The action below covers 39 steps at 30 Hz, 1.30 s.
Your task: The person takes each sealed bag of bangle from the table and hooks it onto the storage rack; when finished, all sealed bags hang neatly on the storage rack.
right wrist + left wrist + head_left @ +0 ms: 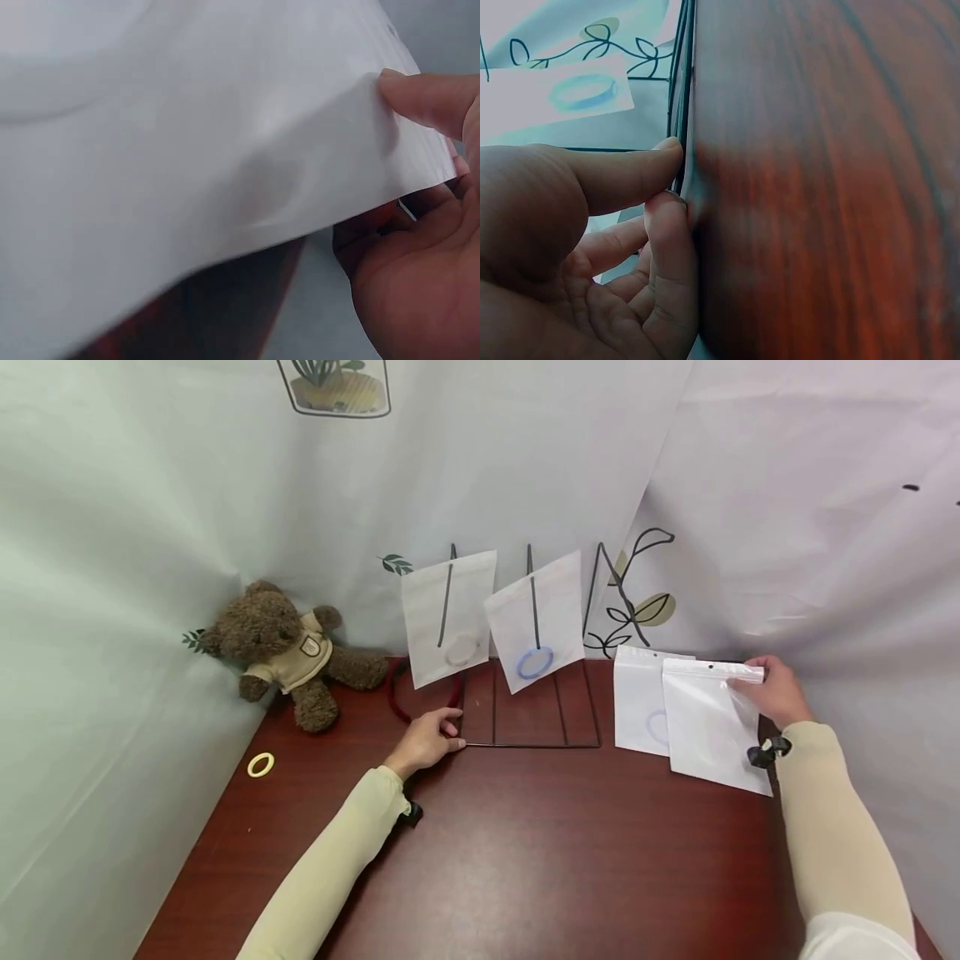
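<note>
My left hand [424, 745] pinches the front bar of a black wire rack [532, 746] between thumb and fingers; the left wrist view shows this grip on the bar [682, 97] close up. Two white zip bags hang on the rack's upright hooks: one [423, 602] with a pale ring inside, the other [561, 602] with a blue ring [519, 667]. At the right, my right hand [782, 695] holds a white zip bag [708, 718] by its upper right corner, thumb on its front [187, 165]. Behind it, partly covered, is another bag [636, 702] showing a pale lilac ring.
A brown teddy bear [258, 625] in a beige top sits at the back left. Near the table's left edge lies a yellow ring [260, 755]. Something red and curved [393, 697] is beside the rack. White curtain [525, 460] encloses the dark red table [555, 860].
</note>
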### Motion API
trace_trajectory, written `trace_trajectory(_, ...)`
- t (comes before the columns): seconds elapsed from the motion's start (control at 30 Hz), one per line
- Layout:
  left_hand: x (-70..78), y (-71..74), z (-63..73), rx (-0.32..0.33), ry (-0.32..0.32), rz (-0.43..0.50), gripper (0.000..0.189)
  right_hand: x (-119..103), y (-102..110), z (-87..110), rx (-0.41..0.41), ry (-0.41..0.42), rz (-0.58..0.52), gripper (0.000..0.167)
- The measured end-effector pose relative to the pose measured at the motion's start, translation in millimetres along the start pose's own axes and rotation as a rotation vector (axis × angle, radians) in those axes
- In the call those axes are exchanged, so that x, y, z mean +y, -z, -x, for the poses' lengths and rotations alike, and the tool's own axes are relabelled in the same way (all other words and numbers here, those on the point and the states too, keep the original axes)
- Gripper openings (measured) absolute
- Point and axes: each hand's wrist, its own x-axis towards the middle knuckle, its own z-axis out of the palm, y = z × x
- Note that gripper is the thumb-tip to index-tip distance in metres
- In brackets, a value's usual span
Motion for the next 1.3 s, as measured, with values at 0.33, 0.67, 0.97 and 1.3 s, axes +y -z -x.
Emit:
trace_trajectory(0.33, 0.6, 0.1, 0.9, -0.007, 0.009, 0.005, 0.056, -29.5, 14.9, 15.8, 0.035, 0.052, -0.015, 0.058)
trace_trajectory(0.67, -7.2, -4.2, 4.6, -0.019, 0.029, -0.008, 0.056, -58.0, 22.9, 44.3, 0.093, 0.124, -0.182, 0.029)
trace_trajectory(0.97, -2.5, -1.0, 2.2, 0.002, 0.005, 0.014, 0.056, -97.8, 31.4, 66.2, 0.103, 0.224, -0.363, 0.014)
trace_trajectory(1.3, -1.6, 1.2, 1.7, -0.001, 0.009, 0.011, 0.056, -137.0, 37.0, 89.3, 0.096, 0.369, -0.428, 0.011)
